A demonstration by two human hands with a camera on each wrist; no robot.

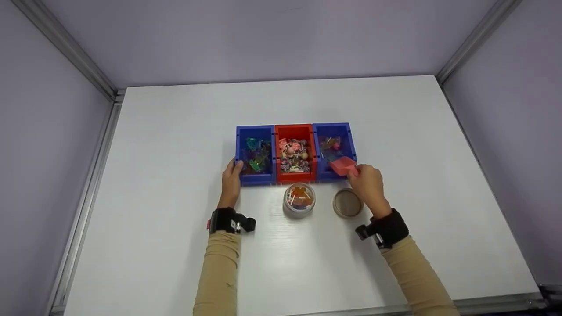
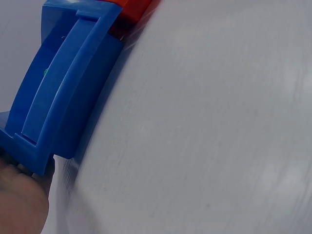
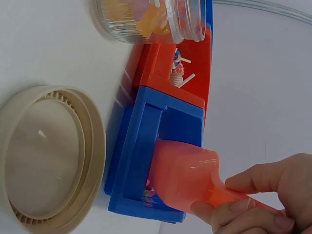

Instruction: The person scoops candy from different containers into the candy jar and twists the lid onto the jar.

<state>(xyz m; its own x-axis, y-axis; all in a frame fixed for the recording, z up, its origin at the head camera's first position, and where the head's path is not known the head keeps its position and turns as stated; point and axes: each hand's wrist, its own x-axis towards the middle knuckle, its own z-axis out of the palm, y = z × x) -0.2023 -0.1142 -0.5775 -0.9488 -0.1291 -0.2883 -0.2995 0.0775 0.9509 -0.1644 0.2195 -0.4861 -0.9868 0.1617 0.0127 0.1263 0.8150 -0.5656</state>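
Pinching the handle of a pink scoop (image 1: 342,166), the person's right hand (image 1: 369,184) has its thumb and fingers closed firmly around it, with the scoop's bowl over the near right corner of the right blue bin (image 1: 331,131), where a few orange and pink sweets lie. The left hand (image 1: 230,183) grips the left blue bin (image 1: 258,179) at its outer side, the fingers bent around the rim; how tightly, one cannot tell. Between the two blue bins, touching both, stands a red bin (image 1: 296,177) of lollipops, and the left blue bin contains green sweets. All three sit around the middle of the white tabletop (image 1: 153,197), with their near walls facing its near edge. On that near side, just before the red bin, an uncovered glass jar (image 1: 295,213) holds orange sweets and white sticks. A beige lid (image 1: 348,203) lies flat to its right, near the right hand.
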